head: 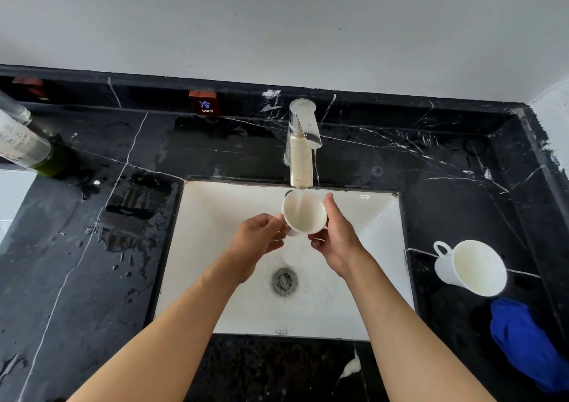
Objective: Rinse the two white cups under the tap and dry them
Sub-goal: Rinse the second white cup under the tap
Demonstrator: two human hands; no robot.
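Over sink [215,217]: cup [304,213] between both hands' fingers [330,207].

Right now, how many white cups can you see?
2. One cup is held by both hands over the sink under the tap; the other cup stands on the counter right of the sink.

Both hands [295,241] curled, gripping.

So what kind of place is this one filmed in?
Probably a washroom or pantry counter: a white sink set into a black marble counter, a chrome tap running, and a "COLD" sign by the wall.
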